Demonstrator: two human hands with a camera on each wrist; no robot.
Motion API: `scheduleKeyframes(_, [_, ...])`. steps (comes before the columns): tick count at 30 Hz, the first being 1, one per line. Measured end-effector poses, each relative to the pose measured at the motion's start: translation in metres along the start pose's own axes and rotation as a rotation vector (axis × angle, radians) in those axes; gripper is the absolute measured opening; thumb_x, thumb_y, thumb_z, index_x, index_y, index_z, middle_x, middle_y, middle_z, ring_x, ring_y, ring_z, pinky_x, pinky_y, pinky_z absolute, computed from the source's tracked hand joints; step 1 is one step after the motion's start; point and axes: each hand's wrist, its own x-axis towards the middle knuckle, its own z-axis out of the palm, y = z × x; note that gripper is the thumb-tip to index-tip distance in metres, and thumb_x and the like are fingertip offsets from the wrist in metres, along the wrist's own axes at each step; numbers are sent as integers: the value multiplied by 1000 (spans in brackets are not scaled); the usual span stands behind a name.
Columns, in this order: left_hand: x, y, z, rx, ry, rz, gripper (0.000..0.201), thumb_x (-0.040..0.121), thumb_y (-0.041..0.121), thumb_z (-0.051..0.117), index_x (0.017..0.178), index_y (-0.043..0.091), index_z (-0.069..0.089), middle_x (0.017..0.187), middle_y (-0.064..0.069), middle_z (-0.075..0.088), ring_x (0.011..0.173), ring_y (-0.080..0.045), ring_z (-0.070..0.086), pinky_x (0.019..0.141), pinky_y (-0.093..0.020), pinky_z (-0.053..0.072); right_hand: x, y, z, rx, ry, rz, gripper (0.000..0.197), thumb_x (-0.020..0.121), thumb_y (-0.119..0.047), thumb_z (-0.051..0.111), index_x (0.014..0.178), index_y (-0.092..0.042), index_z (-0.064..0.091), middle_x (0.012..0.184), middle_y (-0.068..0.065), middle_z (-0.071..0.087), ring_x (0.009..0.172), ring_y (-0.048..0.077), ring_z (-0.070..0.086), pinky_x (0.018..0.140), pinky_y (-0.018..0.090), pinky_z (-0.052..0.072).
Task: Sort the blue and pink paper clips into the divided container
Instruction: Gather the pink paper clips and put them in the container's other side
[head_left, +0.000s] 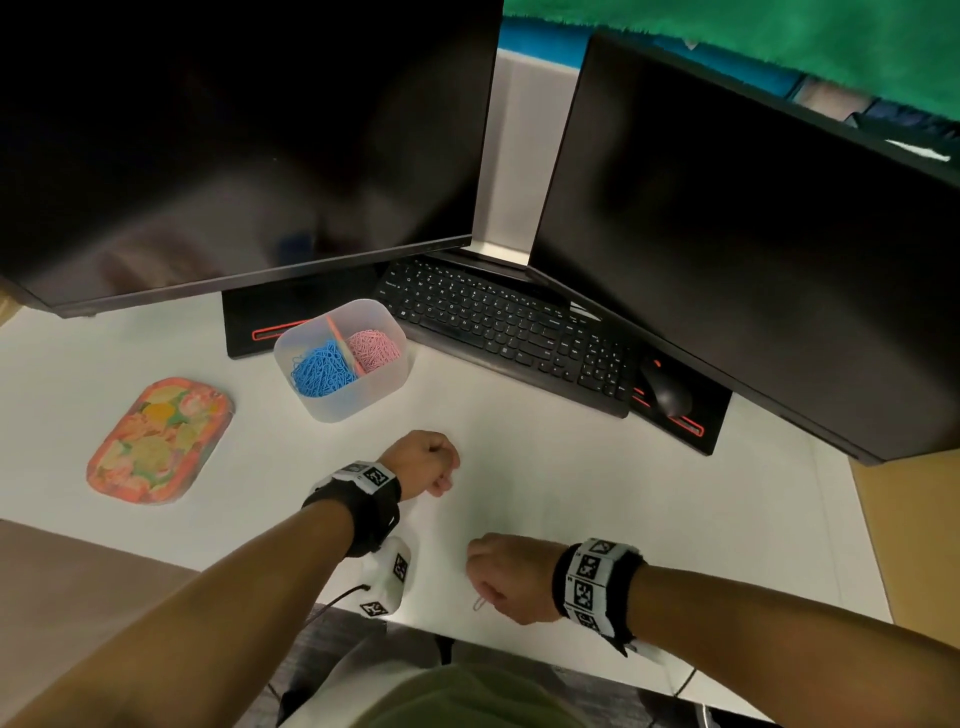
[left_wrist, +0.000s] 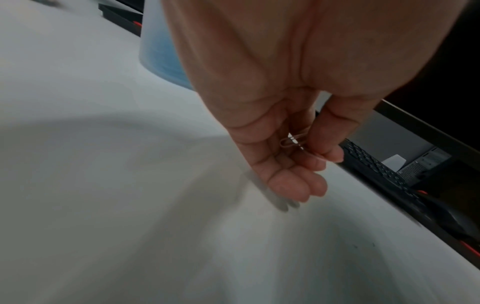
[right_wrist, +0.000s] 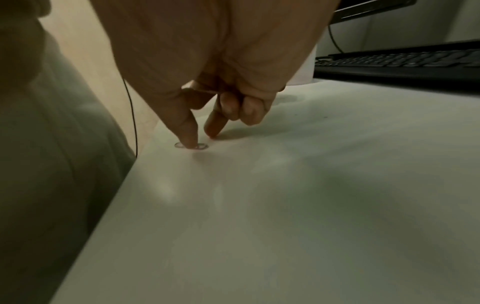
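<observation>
Right grip (right_wrist: 200, 139) presses a pink clip (right_wrist: 191, 145) at the table (head_left: 675, 519) near edge; pinch it cleanly. Left grip (left_wrist: 309, 150) pinches another clip (left_wrist: 293, 140).

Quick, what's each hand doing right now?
Left hand: pinching a small pink wire paper clip.
Right hand: one fingertip presses another pink wire clip on the table.

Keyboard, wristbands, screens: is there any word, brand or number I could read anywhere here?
None can be read.
Keyboard: key legends too small and blurred.
Wristbands: black-and-white square code marks only, no letters.
Monitors: dark, showing nothing.
Flowered tray: pattern only.
Divided container: no label visible.
</observation>
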Motion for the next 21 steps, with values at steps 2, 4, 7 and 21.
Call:
scheduleKeyframes(2, [-3,1,1,-13,-15,-15,25,88,5,42,72,11,61,69,-12,63,69,-26,61,73,-35,54,2,-3,5,-85,-6,-50,11,85,1,49,80,-6,56,88,9,53,85,25,49,77,34,43])
scheduleKeyframes(4, [-7,0,2,-19,-23,-28,24,86,6,43,72,11,62,70,-12,64,68,-26,61,73,-34,54,5,-4,10,-125,-2,-85,9,85,5,51,84,0,58,89,16,58,85,31,52,78,38,46])
scheduleKeyframes(7, [-11,1,3,-28,-19,-40,26,88,3,42,72,11,61,69,-12,61,65,-23,59,69,-32,52,8,-6,13,-123,-7,-103,12,83,9,50,88,2,59,89,21,60,83,36,55,77,42,48])
scheduleKeyframes(21, [-30,24,-19,-294,116,-23,25,86,-10,41,74,4,58,63,-11,52,56,-21,55,51,-26,53,13,6,-14,97,144,235,25,80,9,40,95,-10,47,101,10,47,83,25,48,71,31,40])
